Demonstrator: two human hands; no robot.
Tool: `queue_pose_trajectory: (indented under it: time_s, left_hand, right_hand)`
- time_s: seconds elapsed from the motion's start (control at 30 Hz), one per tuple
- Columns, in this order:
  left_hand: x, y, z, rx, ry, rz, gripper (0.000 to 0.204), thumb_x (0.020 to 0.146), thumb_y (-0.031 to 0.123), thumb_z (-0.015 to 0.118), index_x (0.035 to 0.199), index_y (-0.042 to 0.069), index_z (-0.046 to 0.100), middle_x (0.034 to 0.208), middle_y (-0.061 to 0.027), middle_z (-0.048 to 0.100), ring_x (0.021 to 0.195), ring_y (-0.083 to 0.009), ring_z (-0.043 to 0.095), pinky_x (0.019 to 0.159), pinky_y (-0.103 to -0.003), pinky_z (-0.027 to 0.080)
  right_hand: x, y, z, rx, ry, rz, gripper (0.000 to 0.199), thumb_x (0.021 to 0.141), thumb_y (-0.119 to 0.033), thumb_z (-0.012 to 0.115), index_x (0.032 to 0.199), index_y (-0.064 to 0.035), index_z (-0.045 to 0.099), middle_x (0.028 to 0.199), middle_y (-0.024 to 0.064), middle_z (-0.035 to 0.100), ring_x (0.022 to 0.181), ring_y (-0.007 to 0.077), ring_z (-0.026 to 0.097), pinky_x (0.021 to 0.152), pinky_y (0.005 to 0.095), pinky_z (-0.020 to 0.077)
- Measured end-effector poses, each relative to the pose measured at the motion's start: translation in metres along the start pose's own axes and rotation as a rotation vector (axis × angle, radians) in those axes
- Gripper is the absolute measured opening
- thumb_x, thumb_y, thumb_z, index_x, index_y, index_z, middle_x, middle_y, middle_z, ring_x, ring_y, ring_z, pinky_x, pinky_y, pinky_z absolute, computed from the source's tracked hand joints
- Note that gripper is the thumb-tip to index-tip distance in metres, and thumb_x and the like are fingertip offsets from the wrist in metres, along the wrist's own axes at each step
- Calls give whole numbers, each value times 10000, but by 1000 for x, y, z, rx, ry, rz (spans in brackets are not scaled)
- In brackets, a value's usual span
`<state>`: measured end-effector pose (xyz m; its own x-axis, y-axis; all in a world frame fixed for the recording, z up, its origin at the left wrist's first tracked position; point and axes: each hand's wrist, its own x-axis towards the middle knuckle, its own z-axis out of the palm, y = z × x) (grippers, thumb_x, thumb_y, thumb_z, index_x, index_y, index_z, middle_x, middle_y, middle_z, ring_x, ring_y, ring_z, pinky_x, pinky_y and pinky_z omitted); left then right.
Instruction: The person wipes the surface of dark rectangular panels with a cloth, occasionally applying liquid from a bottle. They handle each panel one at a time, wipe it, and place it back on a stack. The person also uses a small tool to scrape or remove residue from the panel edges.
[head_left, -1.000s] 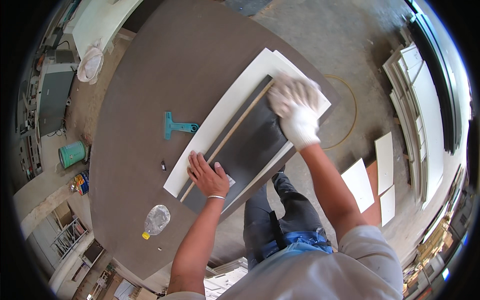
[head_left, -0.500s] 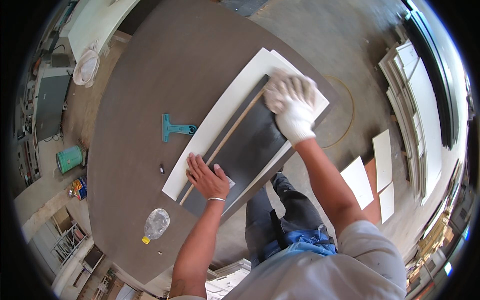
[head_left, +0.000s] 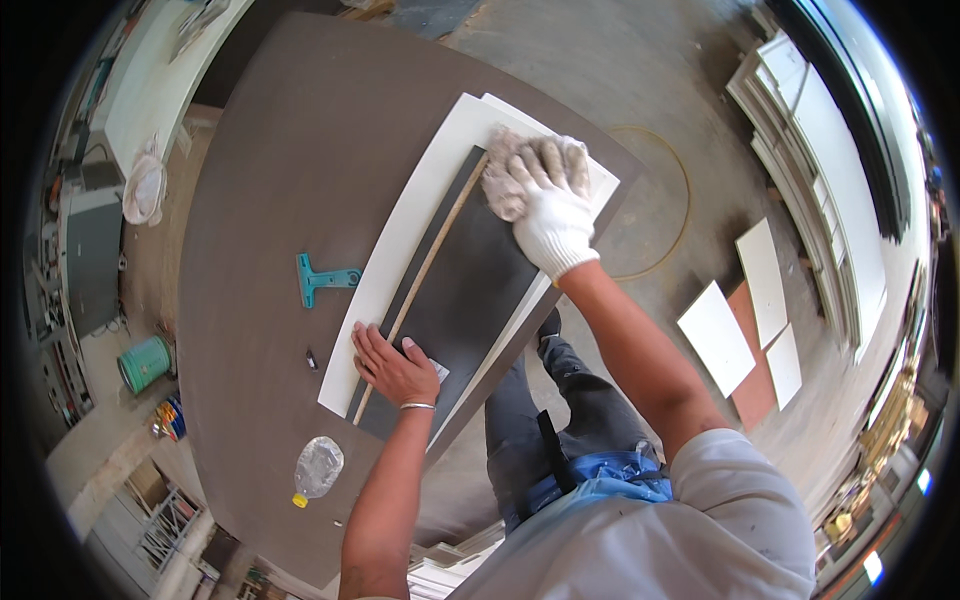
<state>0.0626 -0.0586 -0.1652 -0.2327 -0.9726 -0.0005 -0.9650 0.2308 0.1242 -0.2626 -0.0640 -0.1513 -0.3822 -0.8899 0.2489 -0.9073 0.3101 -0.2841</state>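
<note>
A dark grey panel [head_left: 470, 270] lies on white boards [head_left: 395, 235] on a large brown table. A tan strip [head_left: 422, 285] runs lengthwise along the panel near its left edge. My left hand [head_left: 395, 375], bare with a band at the wrist, rests flat on the panel's near end, fingers spread over the strip. A small pale label [head_left: 439, 371] shows beside its thumb. My right hand [head_left: 552, 215], in a white knitted glove, presses a crumpled greyish rag [head_left: 503, 180] onto the panel's far end. The rag is partly hidden beneath the gloved fingers.
A teal scraper [head_left: 325, 279], a small dark object [head_left: 311, 359] and a clear bottle with a yellow cap [head_left: 319, 468] lie on the brown table [head_left: 290, 130]. Cut boards [head_left: 716, 338] and a stack of white panels [head_left: 815, 190] are at right. A green can [head_left: 146, 364] stands left.
The view has shifted, so the table and boards appear further left. My right hand stays at the panel's far end with the rag, less blurred now. My left hand keeps its place on the panel.
</note>
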Motion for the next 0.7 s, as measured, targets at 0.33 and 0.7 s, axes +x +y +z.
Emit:
queue_pose_trajectory:
  time_s: [0.33,0.7]
  left_hand:
    - [-2,-3,4,0,18,4,636,1059,361,459,1560,-25,394,1690,-249,357,1599,-424,287,1276,-588,196]
    - [-1,-4,3,-27,37,37,608,1068,352,452,1539,-31,417,1674,-257,380,1583,-427,316,1272,-584,208]
  right_hand:
    - [-137,-8,7,20,-165,278,624,884,-263,671,1482,-91,627,1577,142,579,1606,379,322,1335,612,96]
    - [-90,-7,-9,123,-175,161,550,877,-235,677,1419,-145,659,1457,112,643,1522,325,440,1275,626,235]
